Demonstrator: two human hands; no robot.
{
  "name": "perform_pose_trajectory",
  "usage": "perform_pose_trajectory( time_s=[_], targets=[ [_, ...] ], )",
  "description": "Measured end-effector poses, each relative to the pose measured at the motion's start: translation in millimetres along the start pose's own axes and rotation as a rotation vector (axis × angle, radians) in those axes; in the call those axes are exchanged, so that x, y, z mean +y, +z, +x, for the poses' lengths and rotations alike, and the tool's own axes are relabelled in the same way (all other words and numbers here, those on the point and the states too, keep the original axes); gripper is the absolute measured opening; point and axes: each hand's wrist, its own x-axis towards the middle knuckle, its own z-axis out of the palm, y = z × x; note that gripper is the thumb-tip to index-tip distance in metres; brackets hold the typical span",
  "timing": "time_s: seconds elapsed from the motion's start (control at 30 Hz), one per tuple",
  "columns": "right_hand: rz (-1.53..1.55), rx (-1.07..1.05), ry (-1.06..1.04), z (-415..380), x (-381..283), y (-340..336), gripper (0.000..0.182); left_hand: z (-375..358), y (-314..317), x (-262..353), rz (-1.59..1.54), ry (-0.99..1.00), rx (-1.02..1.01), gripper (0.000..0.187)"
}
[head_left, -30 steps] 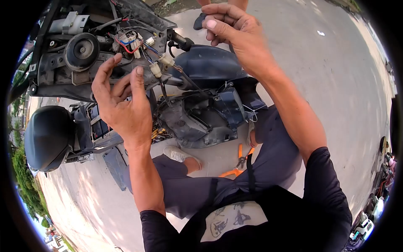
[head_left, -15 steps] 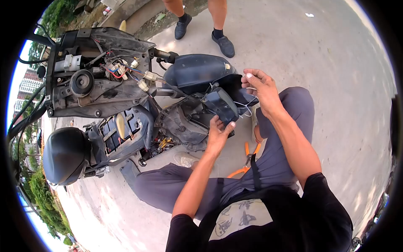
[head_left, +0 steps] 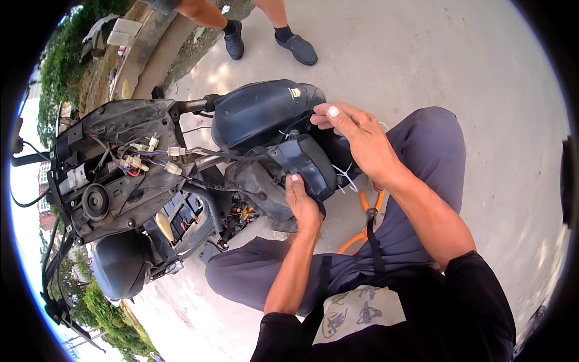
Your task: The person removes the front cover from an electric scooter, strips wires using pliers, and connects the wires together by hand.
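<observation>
A stripped scooter (head_left: 151, 181) lies in front of me on concrete, its wiring and connectors (head_left: 148, 158) exposed. My left hand (head_left: 303, 205) grips the lower edge of a dark blue plastic panel (head_left: 310, 164) at the scooter's front. My right hand (head_left: 356, 140) reaches over the top of that panel, fingers pinched near thin white wires (head_left: 345, 176); what it pinches is hidden. The dark front fender (head_left: 259, 111) sits just beyond both hands.
Orange-handled pliers (head_left: 362, 226) lie on the ground between my knees. Another person's legs and dark shoes (head_left: 295, 48) stand at the top. A round horn (head_left: 95, 202) and a black seat end (head_left: 120, 265) sit at the left. Grass borders the far left.
My view swung so the scooter sits lower and left. My left hand slid up the blue panel's edge; my right hand moved to the panel's top.
</observation>
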Motion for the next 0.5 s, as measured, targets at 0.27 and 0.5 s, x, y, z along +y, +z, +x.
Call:
perform_pose_trajectory(
  time_s=[0.27, 0.5],
  targets=[
    [0.007, 0.083, 0.010, 0.1, -8.2, -22.5, 0.063, -0.3, 10.0, 43.9, -0.199, 0.010, -0.036, 0.049],
    [0.048, 0.088, 0.062, 4.8, -8.9, -25.0, 0.062, 11.4, -7.1, 31.4, -0.384, -0.106, -0.092, 0.049]
  ],
)
